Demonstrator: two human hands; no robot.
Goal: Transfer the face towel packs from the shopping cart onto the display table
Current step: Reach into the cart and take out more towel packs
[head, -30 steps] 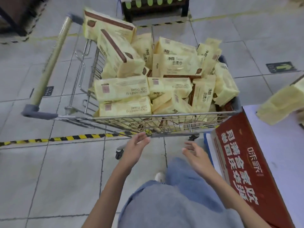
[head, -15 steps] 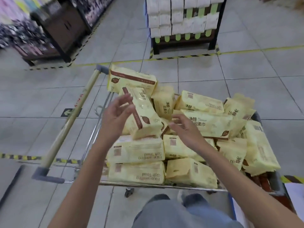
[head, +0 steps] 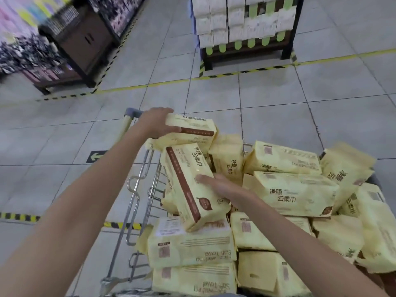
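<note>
A metal shopping cart (head: 137, 202) is heaped with several pale yellow face towel packs. My left hand (head: 155, 122) grips the far top pack (head: 192, 130) at the cart's back left corner, fingers over its end and thumb on its side. My right hand (head: 220, 186) lies flat, fingers together, against the side of a tilted pack with a brown stripe (head: 190, 187) just below it. The display table is out of view.
The cart's handle (head: 126, 123) runs along its left side. A dark shelf unit (head: 81, 43) stands at the back left and a pallet of white packs (head: 244, 24) at the back centre. Yellow-black floor tape (head: 120, 225) crosses the tiles.
Both hands have risen from below the cart into it. My left hand moved from the striped pack to the far top pack and closed on it. My right hand came against the striped pack.
</note>
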